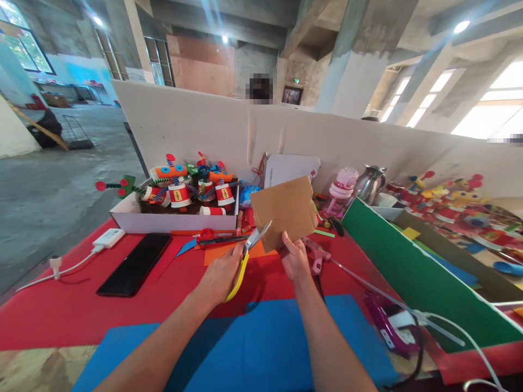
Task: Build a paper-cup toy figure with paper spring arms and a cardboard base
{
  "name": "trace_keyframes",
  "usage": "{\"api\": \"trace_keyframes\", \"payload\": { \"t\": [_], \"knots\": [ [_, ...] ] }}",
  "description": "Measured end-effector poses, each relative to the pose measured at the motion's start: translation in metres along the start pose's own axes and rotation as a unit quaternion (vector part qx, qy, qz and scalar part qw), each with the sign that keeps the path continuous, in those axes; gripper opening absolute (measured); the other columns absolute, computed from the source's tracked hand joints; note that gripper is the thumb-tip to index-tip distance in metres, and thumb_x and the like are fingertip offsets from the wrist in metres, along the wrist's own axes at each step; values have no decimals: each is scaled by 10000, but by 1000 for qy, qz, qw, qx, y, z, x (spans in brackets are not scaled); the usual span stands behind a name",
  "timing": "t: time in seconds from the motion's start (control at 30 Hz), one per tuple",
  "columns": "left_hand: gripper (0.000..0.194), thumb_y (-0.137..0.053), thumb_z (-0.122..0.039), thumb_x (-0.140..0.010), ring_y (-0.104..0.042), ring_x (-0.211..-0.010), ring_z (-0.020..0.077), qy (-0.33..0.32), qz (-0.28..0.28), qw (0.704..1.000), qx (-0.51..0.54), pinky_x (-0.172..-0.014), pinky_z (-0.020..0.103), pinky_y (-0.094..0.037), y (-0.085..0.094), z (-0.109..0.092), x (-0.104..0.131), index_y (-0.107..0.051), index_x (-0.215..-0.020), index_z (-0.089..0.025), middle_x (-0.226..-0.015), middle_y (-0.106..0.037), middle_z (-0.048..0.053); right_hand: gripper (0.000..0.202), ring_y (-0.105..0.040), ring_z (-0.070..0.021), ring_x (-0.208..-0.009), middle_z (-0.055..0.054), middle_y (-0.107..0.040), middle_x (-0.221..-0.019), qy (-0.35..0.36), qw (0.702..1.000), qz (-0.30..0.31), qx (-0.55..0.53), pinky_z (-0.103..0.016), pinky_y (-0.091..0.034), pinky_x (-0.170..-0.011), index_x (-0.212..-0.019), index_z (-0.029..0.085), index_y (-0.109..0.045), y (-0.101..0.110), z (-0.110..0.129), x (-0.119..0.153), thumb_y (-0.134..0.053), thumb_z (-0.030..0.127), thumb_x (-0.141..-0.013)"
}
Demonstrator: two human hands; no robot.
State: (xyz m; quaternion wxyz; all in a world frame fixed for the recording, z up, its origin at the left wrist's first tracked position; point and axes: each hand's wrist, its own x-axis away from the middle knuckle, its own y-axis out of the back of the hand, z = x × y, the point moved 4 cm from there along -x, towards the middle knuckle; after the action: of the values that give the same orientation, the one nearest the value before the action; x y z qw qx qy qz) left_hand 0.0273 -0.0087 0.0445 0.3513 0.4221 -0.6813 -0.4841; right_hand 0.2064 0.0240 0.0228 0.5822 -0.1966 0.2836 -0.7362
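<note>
My left hand [220, 275] is closed around the yellow handles of a pair of scissors [242, 276]. Their metal blades point up and to the right, overlapping the lower left edge of a piece of brown cardboard [285, 209]; whether they bite into it I cannot tell. The cardboard is held up, tilted, by my right hand [295, 258], thumb on the near face and fingers hidden behind. Below and behind it, orange paper [218, 255] lies on the red table cover [151, 313]. A pink glue gun [317, 256] rests just right of my right hand.
A white box [175, 222] of paper-cup figures stands at the back left, with a black phone [134, 265] in front. Blue sheets [261, 348] cover the near edge. To the right are a green-sided box [420, 277], a purple device [390, 326], cables and a pink bottle [342, 190].
</note>
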Motion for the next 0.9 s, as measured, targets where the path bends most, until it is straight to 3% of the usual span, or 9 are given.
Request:
{"api": "trace_keyframes", "payload": {
  "t": [0.1,0.3,0.57,0.73,0.9],
  "knots": [
    [487,-324,-177,-887,-674,-858,294,19,12,1000,5,-660,339,-471,-2,-1,0,-322,-1373,-138,-1118,-633,163,425,-700,-209,-872,-42,-759,-952,-2,1000,1,6,-351,-562,-815,-923,212,-708,-2,-2,1,-867,339,-550],
    [478,-342,-200,-889,-671,-851,265,15,-19,999,31,-659,305,-445,-4,-1,1,-328,-1362,-136,-1027,-658,135,373,-700,-205,-840,-28,-761,-897,-15,1000,-2,9,-348,-569,-786,-855,216,-713,-3,-7,4,-861,378,-553],
    [520,-378,-192,-885,-679,-868,278,45,-23,998,36,-666,317,-450,-6,0,1,-276,-1393,-150,-1034,-663,139,280,-702,-204,-779,-47,-757,-807,-14,999,2,39,-337,-575,-746,-716,179,-710,2,-13,0,-850,380,-582],
    [486,-364,-195,-891,-676,-873,279,30,-18,999,-29,-704,346,-469,-5,2,-1,-316,-1372,-144,-1044,-669,150,309,-704,-183,-767,-28,-769,-854,-41,999,5,34,-292,-580,-724,-771,188,-726,3,-13,1,-878,323,-538],
    [445,-370,-184,-871,-671,-826,276,16,-12,996,-91,-745,371,-474,1,0,0,-396,-1313,-143,-913,-696,132,314,-706,-191,-773,-33,-770,-853,-38,999,9,32,-307,-581,-740,-762,188,-720,2,-10,2,-881,324,-529]
  ]
}}
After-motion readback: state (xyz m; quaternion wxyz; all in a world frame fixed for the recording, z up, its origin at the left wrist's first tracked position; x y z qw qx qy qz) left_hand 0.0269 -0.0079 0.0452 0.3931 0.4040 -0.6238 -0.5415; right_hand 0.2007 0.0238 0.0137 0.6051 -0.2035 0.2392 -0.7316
